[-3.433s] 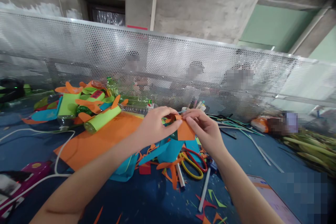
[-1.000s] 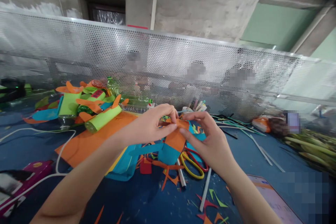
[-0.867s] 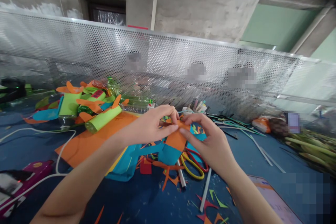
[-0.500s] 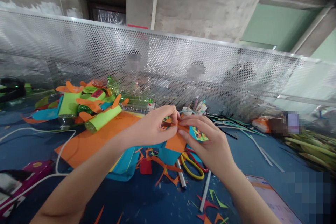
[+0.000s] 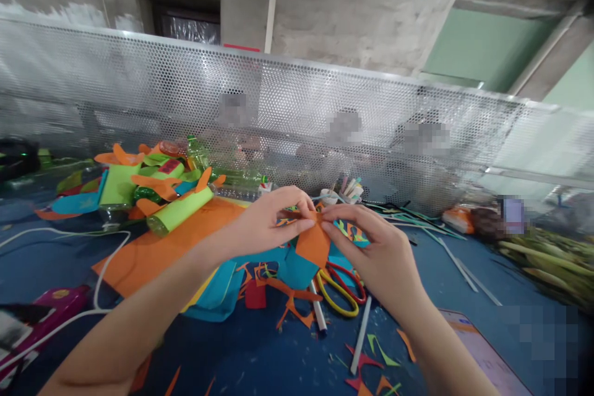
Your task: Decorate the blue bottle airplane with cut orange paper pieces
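Pinching the top of an orange paper piece [image 5: 314, 249], the left hand [image 5: 278, 221] and right hand [image 5: 383, 244] almost meet above the table [image 5: 250, 352]; its lower edge overlaps a blue paper form [image 5: 297, 271]; leftward, a clear bottle [image 5: 180, 210] wears a lime paper sleeve; behind, pens [image 5: 352, 189] bunch upright, their holder partly hidden; scissors [image 5: 356, 307] with looped handles lie nearby; the left forearm covers part of a flat orange sheet [image 5: 162, 241]; a perforated metal screen [image 5: 292, 86] stands beyond.
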`<action>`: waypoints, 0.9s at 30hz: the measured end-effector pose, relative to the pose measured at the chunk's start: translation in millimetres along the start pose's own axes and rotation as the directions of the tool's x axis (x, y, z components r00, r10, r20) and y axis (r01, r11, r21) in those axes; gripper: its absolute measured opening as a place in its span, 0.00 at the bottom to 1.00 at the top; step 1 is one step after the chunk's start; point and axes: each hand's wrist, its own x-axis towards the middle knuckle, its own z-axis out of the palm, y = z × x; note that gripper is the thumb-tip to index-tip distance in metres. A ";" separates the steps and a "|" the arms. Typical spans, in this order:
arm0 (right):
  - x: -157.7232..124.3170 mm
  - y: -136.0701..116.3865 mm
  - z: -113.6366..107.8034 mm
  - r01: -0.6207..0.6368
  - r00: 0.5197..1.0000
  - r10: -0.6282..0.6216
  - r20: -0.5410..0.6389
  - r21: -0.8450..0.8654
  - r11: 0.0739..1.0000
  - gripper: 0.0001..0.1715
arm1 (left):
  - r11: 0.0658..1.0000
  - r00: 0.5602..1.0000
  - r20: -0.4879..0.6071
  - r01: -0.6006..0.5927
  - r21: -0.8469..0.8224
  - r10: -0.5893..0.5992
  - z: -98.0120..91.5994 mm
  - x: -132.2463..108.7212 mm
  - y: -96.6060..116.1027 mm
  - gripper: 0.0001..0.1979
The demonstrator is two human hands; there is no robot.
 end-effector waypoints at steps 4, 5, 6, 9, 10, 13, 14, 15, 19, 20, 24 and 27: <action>0.6 4.3 1.3 0.004 0.999 -0.004 -0.041 0.007 1.000 0.03 | 0.998 0.978 -0.202 -0.054 -0.013 0.050 15.4 -6.8 -15.7 0.01; 0.5 5.3 1.9 0.013 0.999 -0.013 -0.052 -0.004 1.000 0.03 | 0.998 0.968 -0.246 -0.058 -0.003 0.056 19.9 -8.7 -18.7 0.01; 0.1 6.2 2.8 0.027 0.998 -0.028 -0.063 -0.016 1.000 0.02 | 0.998 0.957 -0.284 -0.058 0.005 0.057 24.5 -10.5 -21.1 0.01; -2.7 8.8 8.0 0.102 0.988 -0.109 -0.113 -0.069 0.992 0.03 | 0.997 0.917 -0.393 -0.059 0.043 0.071 36.3 -15.2 -25.2 0.02; -4.2 9.9 10.8 0.132 0.981 -0.143 -0.132 -0.089 0.987 0.03 | 0.996 0.902 -0.422 -0.060 0.071 0.085 39.3 -16.5 -26.0 0.03; -9.2 14.7 20.8 0.213 0.945 -0.240 -0.220 -0.140 0.967 0.07 | 0.991 0.881 -0.460 -0.064 0.117 0.111 44.9 -19.3 -27.7 0.04; -10.6 16.6 23.9 0.237 0.930 -0.269 -0.250 -0.148 0.960 0.08 | 0.994 0.881 -0.462 -0.072 0.086 0.104 45.7 -19.9 -28.1 0.02; -11.8 18.4 26.5 0.261 0.917 -0.294 -0.270 -0.151 0.953 0.09 | 0.996 0.883 -0.461 -0.082 0.038 0.090 46.0 -20.3 -28.4 0.03; -14.0 22.7 30.6 0.312 0.903 -0.341 -0.263 -0.147 0.939 0.14 | 0.994 0.899 -0.430 -0.104 -0.033 0.080 43.1 -20.6 -27.9 0.12; -14.3 23.1 30.5 0.310 0.904 -0.340 -0.259 -0.148 0.939 0.15 | 0.995 0.905 -0.415 -0.103 0.011 0.098 41.8 -20.6 -27.4 0.11; -16.0 24.2 31.4 0.320 0.893 -0.356 -0.275 -0.167 0.933 0.16 | 0.985 0.910 -0.383 -0.128 0.113 0.162 39.3 -20.8 -26.2 0.09; -17.6 26.1 34.5 0.355 0.862 -0.396 -0.315 -0.181 0.917 0.17 | 0.987 0.901 -0.403 -0.136 0.085 0.158 42.3 -22.2 -27.6 0.08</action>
